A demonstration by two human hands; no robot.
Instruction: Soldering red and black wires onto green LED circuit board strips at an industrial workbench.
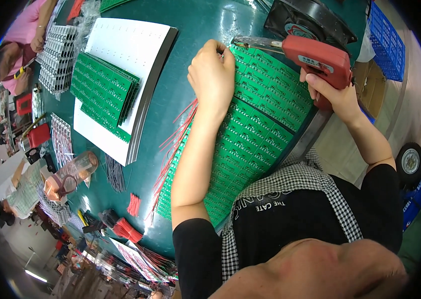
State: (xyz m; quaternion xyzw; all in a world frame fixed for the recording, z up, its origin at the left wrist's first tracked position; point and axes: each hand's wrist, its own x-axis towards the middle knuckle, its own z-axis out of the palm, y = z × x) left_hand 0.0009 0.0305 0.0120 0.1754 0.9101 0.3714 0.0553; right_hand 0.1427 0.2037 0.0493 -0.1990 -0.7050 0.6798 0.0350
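At 12 o'clock on the tabletop [190,30], the left hand [211,72] curls over the edge of the boards [250,134]; whether it pinches anything cannot be told. At 2 o'clock, the right hand [332,97] clamps the gun [317,57], apparently slanted so its tip [236,43] reaches there.

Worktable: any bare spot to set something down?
Bare: strip of worktable between the white stack and the left hand; red wires narrow it lower down. Crowded: green boards under the left forearm, black fan by the red gun-shaped tool.

Black-framed fan [315,21] on the dark green surface [190,25], blue latticed plastic crate [387,42], brown cardboard box [372,84], clear plastic bottle [82,164], black tyre [403,167] with grey hub [411,161]
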